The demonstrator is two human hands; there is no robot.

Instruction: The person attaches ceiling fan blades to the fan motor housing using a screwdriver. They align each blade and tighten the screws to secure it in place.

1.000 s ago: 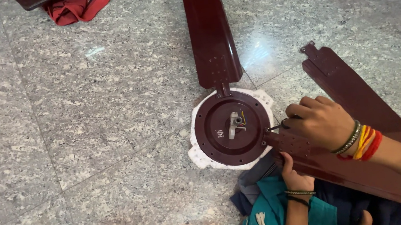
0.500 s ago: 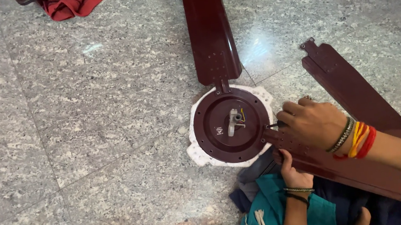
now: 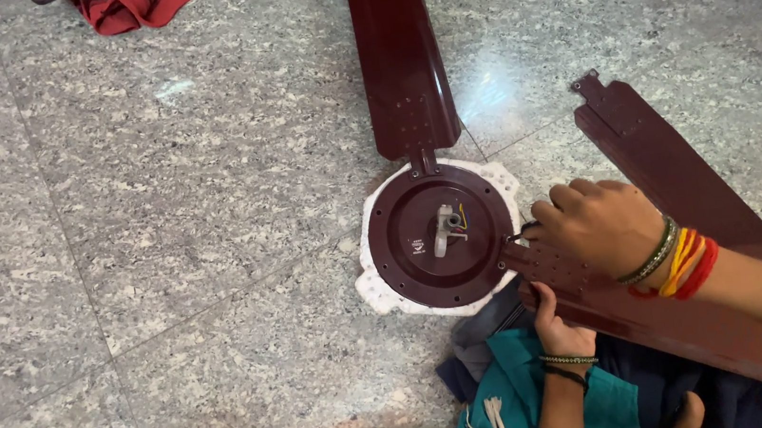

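The person sits on the grey stone floor (image 3: pixel 167 267) with a dark red ceiling fan in front of them. The right hand (image 3: pixel 598 227) is curled shut with its knuckles up, and a thin dark tool seems to poke out of its fingertips toward the round fan motor (image 3: pixel 441 236), but the tool is too small to tell what it is. Right under this hand lies a fan blade (image 3: pixel 659 307), with its holed end touching the edge of the motor. The left hand (image 3: pixel 555 318) is just below the right hand and grips the near edge of that same blade. It looks like the person is working on the spot where this blade joins the motor. The next move likely needs the blade kept from sliding while the tool turns or pushes at the joint. Past the right hand, a second blade (image 3: pixel 402 59) sticks straight out from the motor's far side. A loose third blade (image 3: pixel 672 162) lies on the floor beside the right hand. A white cloth (image 3: pixel 375 286) sits under the motor. Far off, a red cloth (image 3: pixel 132 3) lies on the floor.
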